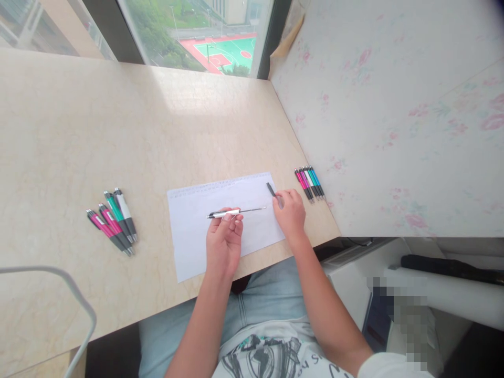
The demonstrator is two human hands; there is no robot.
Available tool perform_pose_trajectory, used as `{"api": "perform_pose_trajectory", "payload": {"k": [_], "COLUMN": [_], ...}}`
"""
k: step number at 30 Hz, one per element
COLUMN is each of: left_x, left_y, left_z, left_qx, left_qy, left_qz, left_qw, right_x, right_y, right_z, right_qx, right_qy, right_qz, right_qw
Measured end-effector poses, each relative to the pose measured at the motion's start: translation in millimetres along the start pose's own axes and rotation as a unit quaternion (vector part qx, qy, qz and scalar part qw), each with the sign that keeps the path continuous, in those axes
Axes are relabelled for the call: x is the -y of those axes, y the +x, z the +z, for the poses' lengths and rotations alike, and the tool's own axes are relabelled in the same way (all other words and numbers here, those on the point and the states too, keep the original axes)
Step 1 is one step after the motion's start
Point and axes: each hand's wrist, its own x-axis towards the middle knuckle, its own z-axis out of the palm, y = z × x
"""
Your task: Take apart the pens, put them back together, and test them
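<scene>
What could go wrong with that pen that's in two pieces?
The bare refill sticking out of the white barrel in the left hand could bend or mark the paper. The separate black grip in the right hand might slip and roll off the table, whose edge is close.

Floral wall point(394, 105) beside a daylit window point(192, 34)

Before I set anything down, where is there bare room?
Bare: cream marbled tabletop between the window and white paper sheet, and between that sheet and the pink, green and white pens at left. Crowded: over the sheet, where the left hand and right hand hold pen parts, and by the floral wall, around more coloured pens.
</scene>
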Motion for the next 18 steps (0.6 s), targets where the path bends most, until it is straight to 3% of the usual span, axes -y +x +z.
{"api": "perform_pose_trajectory", "payload": {"k": [4,8,12,18], "left_x": [-2.1,-4.1,-6.5,-9.9], "left_y": [-0.4,-0.5,-0.4,-0.4], "left_z": [0.1,-1.3,-2.7,-4.5], "left_qx": [-0.005,-0.004,-0.008,-0.01], "left_qy": [0.0,0.001,0.007,0.02], "left_qz": [0.006,0.012,0.021,0.032], "left_qw": [1.0,1.0,1.0,0.999], "right_x": [0.5,1.5,1.3,6.8], "right_y": [-2.9,-11.6,-18.0,-19.8], "right_z": [-10.2,-29.9,-46.7,-57.0], "right_qx": [0.023,0.102,0.099,0.103], "right_qy": [0.182,0.384,0.438,0.447], "right_qz": [0.049,0.127,0.132,0.131], "right_qw": [0.982,0.909,0.884,0.879]}}
